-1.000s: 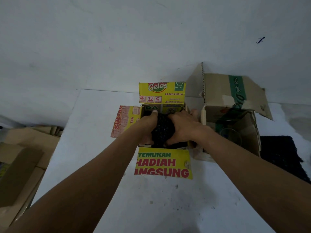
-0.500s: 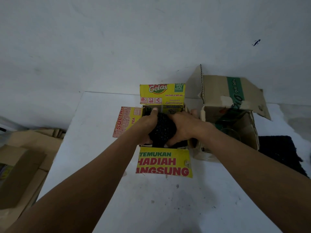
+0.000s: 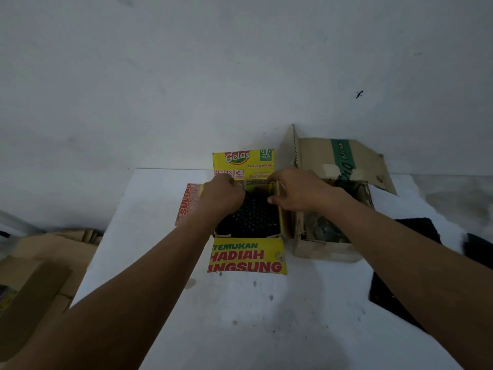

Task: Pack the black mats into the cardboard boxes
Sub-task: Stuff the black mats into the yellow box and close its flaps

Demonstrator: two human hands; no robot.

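A yellow printed cardboard box (image 3: 248, 256) stands open on the white table, its flaps spread out. A black studded mat (image 3: 250, 220) lies flat inside it. My left hand (image 3: 221, 198) is at the box's far left corner with its fingers curled down over the mat's edge; what they hold is hidden. My right hand (image 3: 298, 190) grips the box's right flap, thumb inside the box and fingers over the outside. To the right, touching the yellow box, stands an open brown cardboard box (image 3: 325, 251). More black mats (image 3: 416, 228) lie on the table at the right.
Another black mat (image 3: 386, 297) lies under my right forearm near the table's right edge. Flattened brown cardboard (image 3: 40, 263) is piled on the floor at the left. A white wall rises right behind the boxes. The white table (image 3: 240, 329) is speckled with dark crumbs in front.
The bunched mat that both hands held over the yellow box now lies flat inside it. My hands have moved apart, the left to the far left corner, the right to the right flap.
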